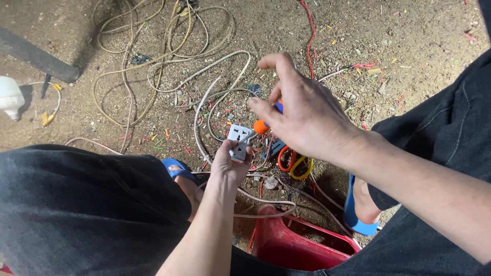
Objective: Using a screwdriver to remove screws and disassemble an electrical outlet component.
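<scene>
My left hand (229,164) grips a small white socket plate (239,137) from below, its face turned up. My right hand (299,115) is closed around a screwdriver with an orange and blue handle (262,125); its tip touches the socket plate. A white cable (200,110) runs from the plate up into loose loops on the dirt floor. Both hands hover above the ground between my knees.
Tangled beige and white cables (153,56) cover the dirt floor, with a red wire (309,36) and scattered wire scraps. A red plastic stool (302,245) stands below. Blue sandals (358,217) are on my feet. A white bulb (10,97) lies far left beside a dark beam (36,56).
</scene>
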